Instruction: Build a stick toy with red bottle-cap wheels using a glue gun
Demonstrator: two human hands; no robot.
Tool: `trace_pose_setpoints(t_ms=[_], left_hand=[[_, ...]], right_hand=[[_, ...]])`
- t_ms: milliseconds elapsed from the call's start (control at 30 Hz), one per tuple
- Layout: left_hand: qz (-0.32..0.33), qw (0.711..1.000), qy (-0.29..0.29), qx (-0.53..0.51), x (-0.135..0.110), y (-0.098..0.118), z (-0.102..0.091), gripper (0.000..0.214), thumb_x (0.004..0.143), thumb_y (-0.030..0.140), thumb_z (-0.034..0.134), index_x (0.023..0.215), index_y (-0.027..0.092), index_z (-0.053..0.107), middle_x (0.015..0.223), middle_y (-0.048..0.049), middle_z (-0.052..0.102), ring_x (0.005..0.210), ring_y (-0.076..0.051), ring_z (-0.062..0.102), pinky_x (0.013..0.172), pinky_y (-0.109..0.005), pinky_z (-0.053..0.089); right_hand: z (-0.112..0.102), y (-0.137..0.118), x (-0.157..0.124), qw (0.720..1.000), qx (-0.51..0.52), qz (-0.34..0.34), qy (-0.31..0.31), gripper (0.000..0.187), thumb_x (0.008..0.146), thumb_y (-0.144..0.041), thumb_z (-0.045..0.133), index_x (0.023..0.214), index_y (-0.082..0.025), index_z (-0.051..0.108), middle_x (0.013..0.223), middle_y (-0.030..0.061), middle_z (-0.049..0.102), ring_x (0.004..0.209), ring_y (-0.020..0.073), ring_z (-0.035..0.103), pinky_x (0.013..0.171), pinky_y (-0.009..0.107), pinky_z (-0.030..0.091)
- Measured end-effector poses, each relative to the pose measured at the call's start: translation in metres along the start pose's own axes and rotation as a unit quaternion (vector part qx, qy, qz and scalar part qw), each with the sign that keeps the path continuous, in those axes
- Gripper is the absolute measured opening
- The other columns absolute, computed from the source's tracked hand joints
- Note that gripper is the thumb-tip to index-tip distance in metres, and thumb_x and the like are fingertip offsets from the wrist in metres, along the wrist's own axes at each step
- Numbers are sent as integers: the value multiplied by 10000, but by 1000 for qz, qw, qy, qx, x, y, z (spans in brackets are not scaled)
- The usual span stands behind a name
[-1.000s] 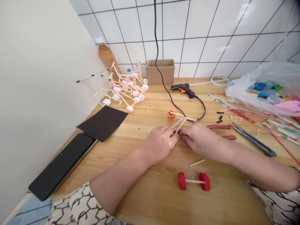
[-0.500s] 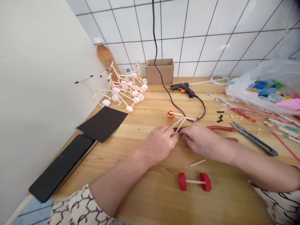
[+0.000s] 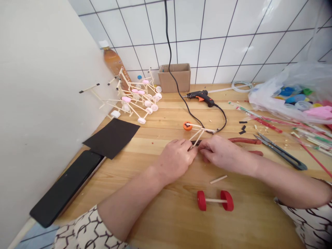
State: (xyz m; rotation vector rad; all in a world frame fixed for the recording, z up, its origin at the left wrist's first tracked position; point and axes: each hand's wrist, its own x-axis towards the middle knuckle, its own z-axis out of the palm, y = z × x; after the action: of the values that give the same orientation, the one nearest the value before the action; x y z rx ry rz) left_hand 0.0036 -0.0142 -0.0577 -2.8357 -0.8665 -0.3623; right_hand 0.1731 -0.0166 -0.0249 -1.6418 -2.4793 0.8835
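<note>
At the left, a black sheet (image 3: 111,138) lies flat on the table (image 3: 153,214), well apart from the left hand (image 3: 177,159). That hand's fingers are curled closed, seemingly pinching the near ends of a stick frame (image 3: 203,129). The frame sits just beyond the fingertips: its two legs slant away from the person, and its long axis runs crosswise, an orange cap (image 3: 187,126) at the left end. A pair of red wheels (image 3: 201,200) and a loose stick (image 3: 218,179) lie nearer the person. The right hand (image 3: 220,154) is just beside the left, its fingers bent close together near the frame's legs; whether they grip anything, I cannot tell. Pliers (image 3: 245,140) lie partly hidden by this hand, red handles pointing right.
</note>
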Motion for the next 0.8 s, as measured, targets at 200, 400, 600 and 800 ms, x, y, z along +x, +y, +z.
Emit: trace_pose_setpoints(t_ms=[200,400,600,800], left_hand=[[4,1000,19,1,0,0,2,148,837,127,474,866,145,618,720,-38,582,686,-193,536,586,-303,442],[5,1000,12,-3,1,2,1,179,848,116,444,870,140,620,739,-48,587,701,-191,534,603,-304,445],[10,1000,23,-2,0,1,4,169,843,120,456,864,139,622,727,-42,580,687,-193,525,594,-307,441],[16,999,32,1,1,2,5,173,841,110,449,869,132,619,725,-42,579,684,-193,520,593,-309,438]], right_hand=[[0,-3,-1,1000,11,-2,9,219,682,-45,401,589,-162,561,579,7,603,523,106,507,510,219,339],[1,-2,0,1000,13,-13,13,217,686,-46,405,581,-160,555,565,6,600,502,102,503,492,217,329],[1,-1,-1,999,20,-24,23,219,691,-41,407,568,-159,543,559,7,602,500,101,507,492,215,329],[2,-1,1,999,31,-22,16,217,682,-35,407,563,-161,538,559,6,601,498,102,502,486,215,327]])
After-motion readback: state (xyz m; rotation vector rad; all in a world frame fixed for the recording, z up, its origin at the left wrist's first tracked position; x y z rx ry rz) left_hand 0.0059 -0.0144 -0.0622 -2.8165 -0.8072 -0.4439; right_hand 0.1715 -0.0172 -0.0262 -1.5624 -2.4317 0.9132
